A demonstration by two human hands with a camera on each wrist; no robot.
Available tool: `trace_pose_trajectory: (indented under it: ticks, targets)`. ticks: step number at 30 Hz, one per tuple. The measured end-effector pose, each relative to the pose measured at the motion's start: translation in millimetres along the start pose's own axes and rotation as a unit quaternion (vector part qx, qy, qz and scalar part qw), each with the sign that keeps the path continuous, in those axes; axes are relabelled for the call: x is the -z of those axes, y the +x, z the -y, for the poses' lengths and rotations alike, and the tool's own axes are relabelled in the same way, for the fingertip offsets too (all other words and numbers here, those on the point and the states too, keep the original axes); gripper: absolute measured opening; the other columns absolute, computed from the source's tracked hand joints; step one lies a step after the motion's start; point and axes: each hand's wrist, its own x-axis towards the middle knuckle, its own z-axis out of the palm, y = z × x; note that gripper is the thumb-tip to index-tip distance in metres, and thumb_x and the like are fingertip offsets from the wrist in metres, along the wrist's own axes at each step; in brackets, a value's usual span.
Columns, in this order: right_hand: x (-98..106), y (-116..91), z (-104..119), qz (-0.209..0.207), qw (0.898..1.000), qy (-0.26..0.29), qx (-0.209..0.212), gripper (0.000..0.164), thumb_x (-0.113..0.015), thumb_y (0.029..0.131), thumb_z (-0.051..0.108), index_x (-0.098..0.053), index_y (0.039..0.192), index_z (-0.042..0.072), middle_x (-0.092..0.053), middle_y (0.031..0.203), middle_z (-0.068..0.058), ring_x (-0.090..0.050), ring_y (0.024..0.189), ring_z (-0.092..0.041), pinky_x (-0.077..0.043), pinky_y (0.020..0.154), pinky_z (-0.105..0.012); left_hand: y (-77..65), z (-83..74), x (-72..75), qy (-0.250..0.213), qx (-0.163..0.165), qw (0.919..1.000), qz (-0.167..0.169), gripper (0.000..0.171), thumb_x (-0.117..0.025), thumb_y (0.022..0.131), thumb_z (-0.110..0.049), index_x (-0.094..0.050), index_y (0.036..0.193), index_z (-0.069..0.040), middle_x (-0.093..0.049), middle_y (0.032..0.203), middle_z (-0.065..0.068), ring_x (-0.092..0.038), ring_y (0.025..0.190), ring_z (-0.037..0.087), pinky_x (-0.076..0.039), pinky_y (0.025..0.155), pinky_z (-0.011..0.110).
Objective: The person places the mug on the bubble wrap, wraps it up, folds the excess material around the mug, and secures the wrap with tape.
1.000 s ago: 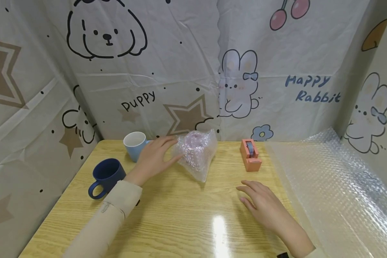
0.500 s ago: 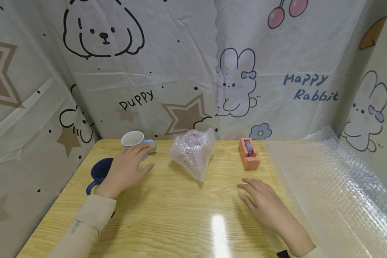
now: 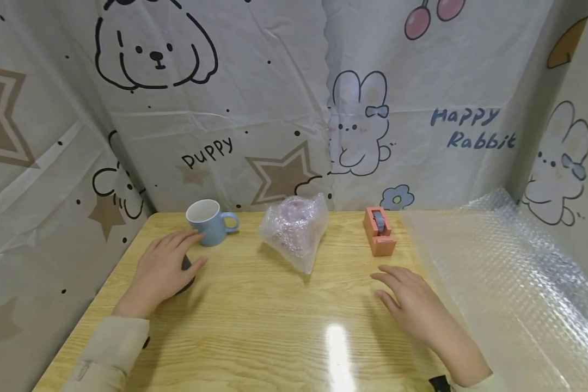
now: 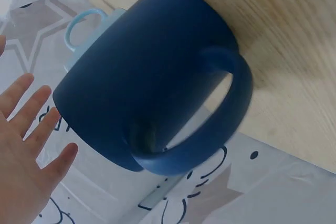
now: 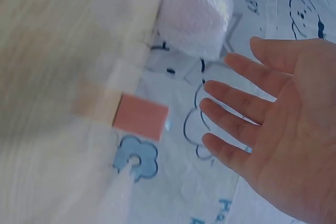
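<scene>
My left hand (image 3: 159, 269) hovers over the dark blue mug (image 4: 142, 72), which it mostly hides in the head view. In the left wrist view the fingers are extended beside the mug's rim, not curled round it, and the mug's handle faces the camera. A light blue mug (image 3: 213, 227) stands just behind, close to the left fingertips. Above the right side of the table, my right hand (image 3: 414, 302) is held with relaxed fingers and nothing in it. A pinkish object wrapped in bubble wrap (image 3: 295, 233) sits at the back middle.
An orange tape dispenser (image 3: 379, 234) stands at the back, beyond the right hand. A large bubble wrap sheet (image 3: 509, 294) covers the table's right side. Printed cloth (image 3: 274, 109) hangs close behind the wooden table (image 3: 255, 326).
My left hand has moved left from beside the wrapped object, past the light blue mug, to above the dark blue mug. The right hand has barely moved.
</scene>
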Motion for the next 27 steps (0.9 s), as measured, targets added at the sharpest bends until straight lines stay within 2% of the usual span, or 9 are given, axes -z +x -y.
trace_pose_trajectory:
  ticks: [6, 11, 15, 19, 20, 21, 26, 27]
  targets:
    - [19.4, -9.1, -19.6, 0.016, 0.998, 0.001, -0.058, 0.036, -0.063, 0.098, 0.019, -0.06, 0.131, 0.003, -0.053, 0.138, -0.023, -0.047, 0.126, -0.046, -0.036, 0.102, -0.066, -10.0, -1.8, -0.3, 0.009, 0.002, 1.0, 0.004, 0.056, -0.071, 0.09, -0.035, -0.057, 0.137, -0.008, -0.055, 0.138, 0.015, -0.046, 0.129, 0.039, -0.035, 0.104, 0.06]
    - [32.7, -20.5, -38.9, 0.033, 0.994, -0.017, -0.1, 0.038, -0.062, 0.098, 0.019, -0.059, 0.132, 0.002, -0.051, 0.138, -0.029, -0.045, 0.125, -0.051, -0.034, 0.101, -0.068, -19.0, -6.8, 2.1, 0.02, -0.004, 0.9997, -0.009, 0.056, -0.073, 0.089, -0.036, -0.058, 0.136, -0.009, -0.056, 0.137, 0.015, -0.047, 0.128, 0.038, -0.036, 0.103, 0.06]
    - [40.4, -30.4, -53.6, 0.048, 0.993, -0.031, -0.107, 0.039, -0.062, 0.098, 0.018, -0.059, 0.132, 0.001, -0.05, 0.137, -0.031, -0.045, 0.123, -0.054, -0.035, 0.099, -0.07, -25.4, -11.2, 4.8, 0.027, -0.005, 0.9992, -0.03, 0.054, -0.073, 0.088, -0.036, -0.06, 0.133, -0.009, -0.058, 0.134, 0.014, -0.049, 0.126, 0.038, -0.038, 0.101, 0.06]
    - [46.3, -40.3, -66.0, 0.046, 0.993, -0.048, -0.098, 0.039, -0.063, 0.097, 0.017, -0.058, 0.131, -0.001, -0.053, 0.133, -0.031, -0.049, 0.119, -0.054, -0.038, 0.096, -0.069, -29.4, -16.2, 6.8, 0.031, -0.018, 0.998, -0.053, 0.053, -0.073, 0.086, -0.037, -0.063, 0.13, -0.008, -0.061, 0.131, 0.013, -0.051, 0.124, 0.038, -0.04, 0.101, 0.059]
    - [46.9, -42.6, -69.2, 0.044, 0.993, -0.054, -0.094, 0.039, -0.064, 0.096, 0.017, -0.058, 0.13, -0.002, -0.054, 0.131, -0.031, -0.05, 0.118, -0.054, -0.039, 0.095, -0.068, -30.2, -17.4, 6.9, 0.031, -0.022, 0.9977, -0.056, 0.054, -0.068, 0.09, -0.044, -0.063, 0.129, -0.007, -0.061, 0.13, 0.013, -0.052, 0.124, 0.038, -0.04, 0.101, 0.059]
    - [47.1, -44.9, -72.2, 0.042, 0.993, -0.06, -0.092, 0.039, -0.065, 0.095, 0.016, -0.058, 0.129, -0.003, -0.055, 0.129, -0.032, -0.052, 0.116, -0.054, -0.04, 0.094, -0.067, -30.9, -18.7, 7.2, 0.032, -0.028, 0.9974, -0.059, 0.055, -0.068, 0.089, -0.044, -0.063, 0.129, -0.007, -0.061, 0.13, 0.013, -0.052, 0.124, 0.038, -0.04, 0.101, 0.058]
    - [46.4, -55.1, -83.9, 0.046, 0.991, -0.083, -0.089, 0.041, -0.069, 0.092, 0.014, -0.058, 0.126, -0.007, -0.059, 0.121, -0.032, -0.056, 0.108, -0.053, -0.044, 0.089, -0.065, -35.6, -25.2, 8.5, 0.028, -0.04, 0.9968, -0.063, 0.056, -0.071, 0.087, -0.043, -0.062, 0.13, -0.008, -0.062, 0.129, 0.014, -0.054, 0.122, 0.038, -0.041, 0.1, 0.058]
    - [46.0, -57.1, -85.4, 0.051, 0.991, -0.087, -0.092, 0.042, -0.069, 0.091, 0.014, -0.057, 0.125, -0.008, -0.06, 0.12, -0.032, -0.057, 0.106, -0.053, -0.045, 0.088, -0.065, -36.7, -26.6, 9.0, 0.027, -0.042, 0.9967, -0.064, 0.056, -0.075, 0.083, -0.035, -0.062, 0.13, -0.008, -0.063, 0.129, 0.014, -0.054, 0.122, 0.037, -0.042, 0.1, 0.057]
